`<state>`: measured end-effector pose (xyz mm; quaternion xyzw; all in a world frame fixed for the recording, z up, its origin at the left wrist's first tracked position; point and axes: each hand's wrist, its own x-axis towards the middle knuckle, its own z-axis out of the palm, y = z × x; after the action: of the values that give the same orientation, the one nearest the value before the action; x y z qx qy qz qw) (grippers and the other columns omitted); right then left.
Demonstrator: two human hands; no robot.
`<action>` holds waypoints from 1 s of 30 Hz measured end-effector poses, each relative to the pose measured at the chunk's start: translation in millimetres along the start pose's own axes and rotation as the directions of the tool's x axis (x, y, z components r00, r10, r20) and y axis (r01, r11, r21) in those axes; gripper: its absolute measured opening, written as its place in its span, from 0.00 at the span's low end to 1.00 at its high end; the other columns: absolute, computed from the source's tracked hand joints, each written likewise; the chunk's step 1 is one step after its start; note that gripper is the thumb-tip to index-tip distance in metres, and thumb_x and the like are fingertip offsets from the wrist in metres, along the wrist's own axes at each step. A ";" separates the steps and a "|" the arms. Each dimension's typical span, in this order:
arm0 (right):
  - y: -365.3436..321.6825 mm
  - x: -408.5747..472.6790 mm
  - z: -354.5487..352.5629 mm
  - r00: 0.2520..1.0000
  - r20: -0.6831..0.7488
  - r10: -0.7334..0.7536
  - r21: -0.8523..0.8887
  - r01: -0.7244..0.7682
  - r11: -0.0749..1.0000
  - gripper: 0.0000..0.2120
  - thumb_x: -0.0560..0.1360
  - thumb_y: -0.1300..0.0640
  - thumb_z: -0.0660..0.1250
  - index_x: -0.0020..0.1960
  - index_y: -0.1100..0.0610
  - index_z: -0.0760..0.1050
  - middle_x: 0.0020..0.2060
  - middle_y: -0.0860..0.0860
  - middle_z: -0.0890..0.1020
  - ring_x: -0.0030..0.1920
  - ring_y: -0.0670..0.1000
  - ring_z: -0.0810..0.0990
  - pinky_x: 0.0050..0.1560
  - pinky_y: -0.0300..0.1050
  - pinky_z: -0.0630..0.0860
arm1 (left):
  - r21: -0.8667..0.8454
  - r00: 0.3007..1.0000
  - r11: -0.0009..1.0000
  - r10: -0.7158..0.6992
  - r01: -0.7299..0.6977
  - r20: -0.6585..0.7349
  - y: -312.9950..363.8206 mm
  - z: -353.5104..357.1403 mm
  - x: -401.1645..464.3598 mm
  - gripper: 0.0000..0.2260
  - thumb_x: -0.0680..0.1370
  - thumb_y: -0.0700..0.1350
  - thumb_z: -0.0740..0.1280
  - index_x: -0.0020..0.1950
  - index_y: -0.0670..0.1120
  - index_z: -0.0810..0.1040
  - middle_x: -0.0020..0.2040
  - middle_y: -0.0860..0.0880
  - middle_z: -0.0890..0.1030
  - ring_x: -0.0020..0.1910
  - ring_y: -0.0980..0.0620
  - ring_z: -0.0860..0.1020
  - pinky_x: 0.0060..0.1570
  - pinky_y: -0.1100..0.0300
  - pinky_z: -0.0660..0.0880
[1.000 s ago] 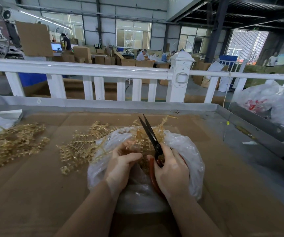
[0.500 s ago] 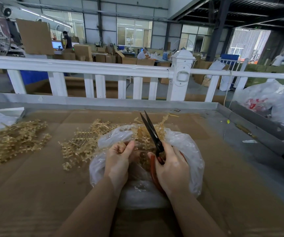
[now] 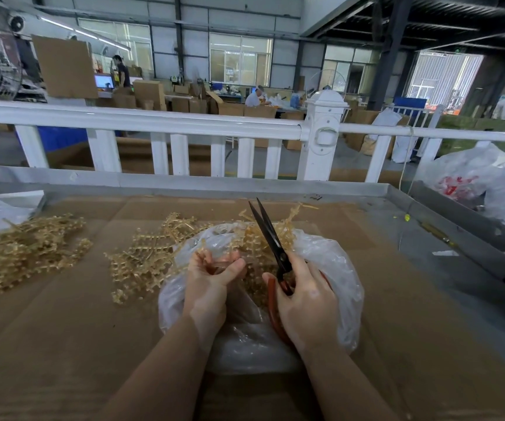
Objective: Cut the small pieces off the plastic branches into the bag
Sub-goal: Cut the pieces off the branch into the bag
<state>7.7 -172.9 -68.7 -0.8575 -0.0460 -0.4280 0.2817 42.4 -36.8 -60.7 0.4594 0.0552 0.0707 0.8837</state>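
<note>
Head view | white railing (image 3: pixel 142 124) standing behind cardboard-lined tabletop (image 3: pixel 62 329) | clear bag (image 3: pixel 330 262) lying centre, plastic branches (image 3: pixel 148 256) spilling left | right hand (image 3: pixel 304 299) gripping scissors (image 3: pixel 268 232), blades slightly parted | left hand (image 3: pixel 211 281) curling round a branch over the bag

Left hand (image 3: pixel 211 279) palm up, fingers curled inward, thumb across. Right hand (image 3: pixel 304 294) knuckles up, grip closed round scissors (image 3: pixel 271 243). Both forearms bare, converging.
</note>
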 end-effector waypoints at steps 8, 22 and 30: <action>-1.7 -0.4 -1.6 1.000 0.025 0.015 0.010 -0.016 1.000 0.21 0.71 0.49 0.73 0.60 0.60 0.78 0.44 0.50 0.82 0.44 0.48 0.81 0.47 0.34 0.71 | -0.142 0.997 0.987 -0.071 0.074 0.025 3.2 2.1 0.5 0.10 0.72 0.29 0.67 0.46 0.43 0.75 0.46 0.45 0.80 0.36 0.53 0.83 0.36 0.63 0.80; -2.9 0.6 -3.5 1.000 0.024 0.014 -0.014 -0.014 1.000 0.21 0.70 0.50 0.75 0.59 0.58 0.78 0.43 0.49 0.82 0.43 0.47 0.81 0.46 0.29 0.67 | -0.183 0.998 0.981 -0.068 0.068 0.007 6.1 -1.2 2.4 0.15 0.71 0.29 0.68 0.54 0.42 0.75 0.45 0.44 0.85 0.42 0.50 0.85 0.42 0.60 0.81; -3.0 0.4 -3.7 0.999 0.036 0.017 -0.016 -0.017 1.000 0.21 0.70 0.51 0.75 0.59 0.58 0.79 0.43 0.49 0.82 0.42 0.48 0.81 0.47 0.27 0.65 | -0.230 0.998 0.972 -0.052 0.046 -0.022 9.2 0.8 -1.5 0.18 0.70 0.25 0.65 0.51 0.45 0.70 0.50 0.41 0.80 0.46 0.47 0.82 0.44 0.57 0.81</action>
<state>4.4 -172.4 -65.3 -0.8676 -0.0403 -0.4106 0.2776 40.3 -32.4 -52.6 0.3519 0.0702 0.0610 0.9314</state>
